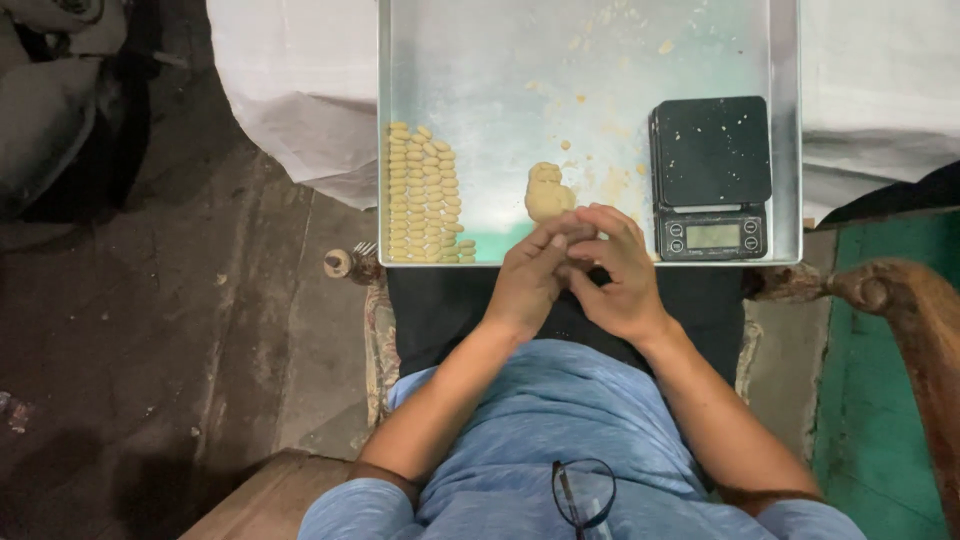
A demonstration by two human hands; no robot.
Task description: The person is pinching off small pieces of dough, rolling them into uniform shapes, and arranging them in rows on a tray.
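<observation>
L hand (pixel 528 280) + R hand (pixel 617 268) fingers pressed together | dough lump (pixel 547 194) just beyond fingertips; on tray (pixel 500 60)

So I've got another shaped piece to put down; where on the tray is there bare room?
The tray is bare between the dough rows and the dough lump, and across the far end beyond both, save some crumbs. The near right is crowded: the scale fills that corner, and both hands, left and right, cover the near edge.
</observation>
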